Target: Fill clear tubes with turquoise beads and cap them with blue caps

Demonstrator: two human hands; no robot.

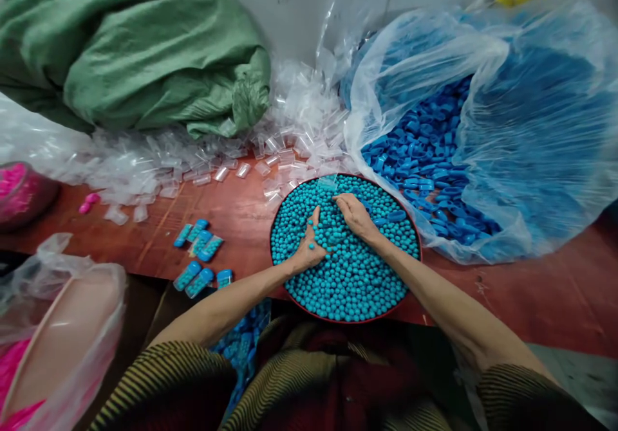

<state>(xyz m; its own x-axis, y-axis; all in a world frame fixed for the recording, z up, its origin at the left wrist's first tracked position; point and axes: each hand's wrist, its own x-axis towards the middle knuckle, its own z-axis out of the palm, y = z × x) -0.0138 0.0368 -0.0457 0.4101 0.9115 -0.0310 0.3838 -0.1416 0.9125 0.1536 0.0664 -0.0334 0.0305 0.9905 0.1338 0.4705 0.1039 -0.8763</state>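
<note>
A round tray [346, 321] with a red rim is full of turquoise beads [350, 289]. My left hand [309, 246] is among the beads at the left of the middle, thumb and fingers apart, with a few beads against it. To its right, my right hand [356, 215] reaches in with fingers curled together at the beads; what they hold, if anything, is hidden. Near its fingertips a clear plastic piece [328, 182] lies on the beads by the far rim. A blue cap [396, 215] rests on the beads to the right of my right hand.
Blue caps [425, 148] spill from a translucent bag [541, 128] at right. Clear plastic containers [304, 109] are heaped behind the tray, beside a green sack [145, 51]. Several bead-filled containers [197, 280] lie left on the red table [241, 206]. A bowl [33, 206] holds pink pieces.
</note>
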